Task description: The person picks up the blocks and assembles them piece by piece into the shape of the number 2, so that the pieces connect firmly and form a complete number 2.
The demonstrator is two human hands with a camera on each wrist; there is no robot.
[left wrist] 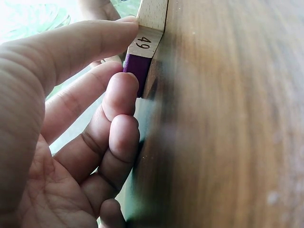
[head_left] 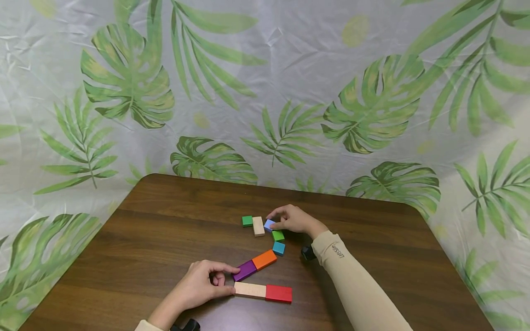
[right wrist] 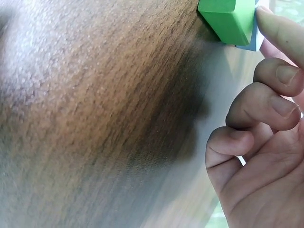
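Note:
With the thumb and index finger, my right hand pinches a light blue block in the head view. A light green block is right beside it, large in the right wrist view. My left hand touches two blocks: the index fingertip meets the purple block, and the thumb tip is at the left end of a plain wooden block. Its other fingers are bent. In the left wrist view, a block end marked 49 shows by the thumb. An orange block continues from the purple one; a red block adjoins the plain one.
A blue block lies between the light green and orange ones. Farther back, a second plain wooden block and a dark green block stand side by side. The brown table ends before a leaf-patterned curtain.

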